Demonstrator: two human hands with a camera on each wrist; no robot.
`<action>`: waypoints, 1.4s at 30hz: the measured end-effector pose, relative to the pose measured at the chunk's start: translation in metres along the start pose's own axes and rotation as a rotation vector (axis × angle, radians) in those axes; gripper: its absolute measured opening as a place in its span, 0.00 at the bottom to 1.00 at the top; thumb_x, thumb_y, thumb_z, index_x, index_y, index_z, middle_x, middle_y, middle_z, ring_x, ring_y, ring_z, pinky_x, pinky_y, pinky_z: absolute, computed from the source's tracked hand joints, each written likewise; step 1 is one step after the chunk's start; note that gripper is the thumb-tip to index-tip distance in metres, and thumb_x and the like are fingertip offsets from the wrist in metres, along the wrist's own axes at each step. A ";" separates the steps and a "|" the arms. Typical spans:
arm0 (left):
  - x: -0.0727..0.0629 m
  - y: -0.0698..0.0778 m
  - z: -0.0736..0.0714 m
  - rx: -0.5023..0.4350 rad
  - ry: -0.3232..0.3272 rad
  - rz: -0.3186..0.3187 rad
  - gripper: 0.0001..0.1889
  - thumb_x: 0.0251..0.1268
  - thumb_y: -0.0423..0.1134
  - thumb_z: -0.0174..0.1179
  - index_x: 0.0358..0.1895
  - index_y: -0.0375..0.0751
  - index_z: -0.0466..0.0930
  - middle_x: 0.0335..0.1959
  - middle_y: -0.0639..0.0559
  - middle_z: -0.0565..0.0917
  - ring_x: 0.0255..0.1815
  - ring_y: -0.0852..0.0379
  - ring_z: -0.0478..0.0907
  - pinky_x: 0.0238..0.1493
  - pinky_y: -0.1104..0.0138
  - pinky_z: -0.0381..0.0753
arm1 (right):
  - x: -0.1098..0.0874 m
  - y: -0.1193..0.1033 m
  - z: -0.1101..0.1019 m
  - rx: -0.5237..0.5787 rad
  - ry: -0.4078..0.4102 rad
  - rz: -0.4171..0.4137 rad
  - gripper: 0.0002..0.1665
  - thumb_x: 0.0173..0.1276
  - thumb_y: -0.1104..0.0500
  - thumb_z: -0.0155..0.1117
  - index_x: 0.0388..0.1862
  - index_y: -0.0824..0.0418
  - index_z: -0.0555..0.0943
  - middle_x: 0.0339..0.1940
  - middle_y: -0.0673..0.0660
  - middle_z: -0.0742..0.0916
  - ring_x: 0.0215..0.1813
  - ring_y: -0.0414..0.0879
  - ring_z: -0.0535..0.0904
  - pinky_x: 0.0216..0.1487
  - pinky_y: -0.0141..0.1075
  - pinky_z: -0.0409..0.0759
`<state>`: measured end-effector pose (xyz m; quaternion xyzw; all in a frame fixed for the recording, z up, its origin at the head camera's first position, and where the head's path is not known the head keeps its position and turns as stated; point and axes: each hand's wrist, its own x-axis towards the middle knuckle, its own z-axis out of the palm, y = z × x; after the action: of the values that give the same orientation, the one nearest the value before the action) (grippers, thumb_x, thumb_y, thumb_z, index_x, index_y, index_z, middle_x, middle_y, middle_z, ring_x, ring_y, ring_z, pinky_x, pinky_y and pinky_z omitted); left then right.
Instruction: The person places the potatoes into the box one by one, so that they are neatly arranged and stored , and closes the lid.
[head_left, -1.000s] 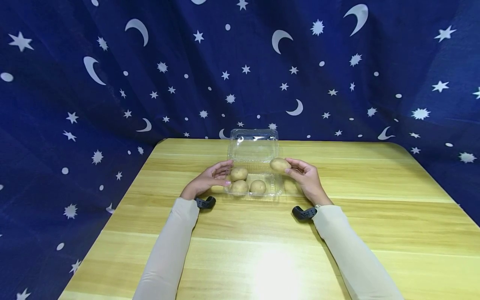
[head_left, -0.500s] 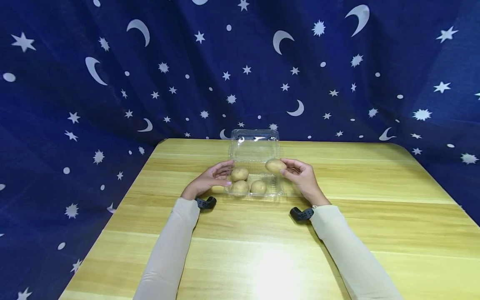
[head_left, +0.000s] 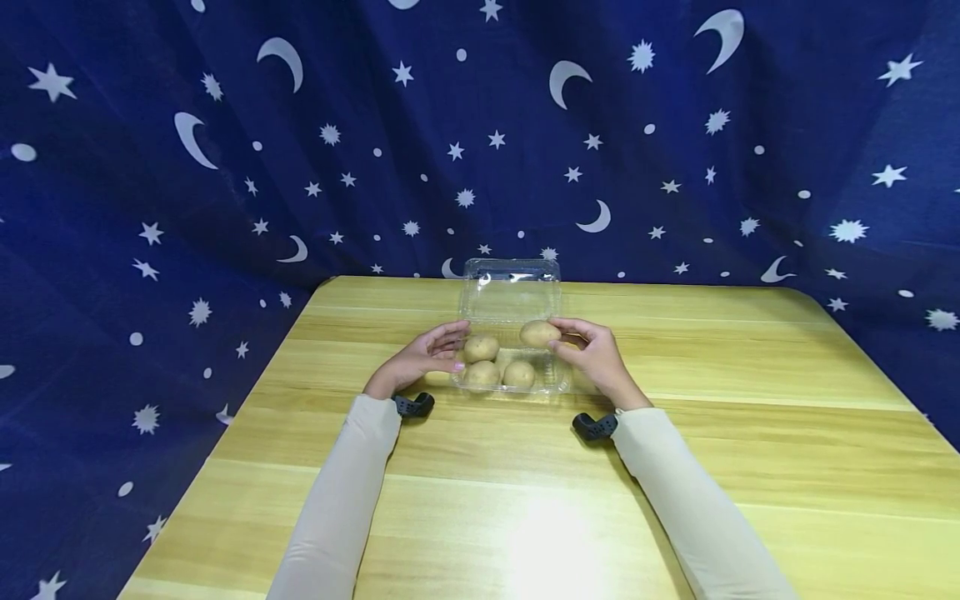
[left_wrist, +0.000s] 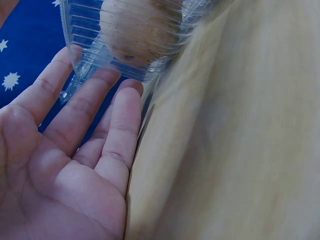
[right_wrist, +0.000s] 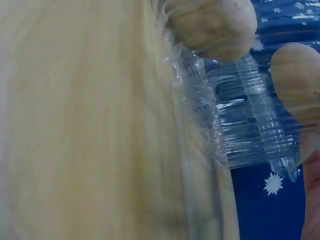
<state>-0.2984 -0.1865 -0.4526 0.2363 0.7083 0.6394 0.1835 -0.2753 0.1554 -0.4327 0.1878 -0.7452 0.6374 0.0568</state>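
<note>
A clear plastic clamshell box [head_left: 552,379] stands on the table, its lid [head_left: 510,292] raised at the back. Inside lie three potatoes: one back left [head_left: 481,348], one front left [head_left: 482,374] and one front middle [head_left: 519,375]. My right hand [head_left: 596,358] pinches a fourth potato [head_left: 538,334] between thumb and fingers, over the box's back right part. At the box's left side is my left hand [head_left: 422,357], fingers fairly straight, fingertips right at the ribbed wall. The left wrist view shows a potato [left_wrist: 142,32] through that wall.
The wooden table [head_left: 480,492] reaches to a dark blue curtain [head_left: 420,108] with white moons and stars behind it. Each wrist wears a black device, such as the left wristband [head_left: 414,406]. Glare whitens the table's front middle.
My right hand has carried its potato leftward, from the box's right edge to over the back right part. The left hand and the other potatoes have stayed in place.
</note>
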 end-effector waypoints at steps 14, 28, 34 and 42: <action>-0.001 0.003 0.003 0.007 -0.001 -0.014 0.45 0.69 0.25 0.65 0.87 0.32 0.53 0.87 0.35 0.58 0.86 0.36 0.55 0.86 0.48 0.56 | 0.003 -0.003 0.007 -0.148 -0.027 -0.043 0.23 0.70 0.74 0.72 0.63 0.78 0.83 0.64 0.74 0.86 0.59 0.55 0.86 0.65 0.28 0.81; -0.001 0.004 0.003 -0.014 -0.004 -0.021 0.46 0.69 0.26 0.65 0.87 0.32 0.52 0.87 0.35 0.57 0.86 0.35 0.55 0.86 0.47 0.55 | 0.011 -0.003 0.012 -0.297 -0.084 -0.060 0.22 0.70 0.71 0.73 0.62 0.74 0.86 0.58 0.72 0.90 0.57 0.69 0.87 0.64 0.60 0.85; -0.002 0.004 0.003 -0.008 0.000 -0.025 0.46 0.68 0.26 0.65 0.87 0.33 0.52 0.87 0.35 0.57 0.86 0.35 0.55 0.86 0.47 0.55 | 0.012 -0.006 0.015 -0.352 -0.100 -0.034 0.22 0.69 0.70 0.73 0.62 0.72 0.87 0.55 0.69 0.91 0.56 0.67 0.87 0.58 0.58 0.88; -0.001 0.004 0.002 0.004 0.002 -0.029 0.46 0.69 0.26 0.65 0.87 0.34 0.53 0.87 0.36 0.58 0.86 0.36 0.56 0.86 0.48 0.55 | 0.013 -0.007 0.019 -0.461 -0.128 -0.041 0.21 0.70 0.68 0.73 0.61 0.70 0.87 0.57 0.68 0.90 0.56 0.65 0.86 0.58 0.58 0.86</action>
<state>-0.2963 -0.1853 -0.4492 0.2260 0.7131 0.6354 0.1915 -0.2823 0.1330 -0.4254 0.2250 -0.8690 0.4360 0.0639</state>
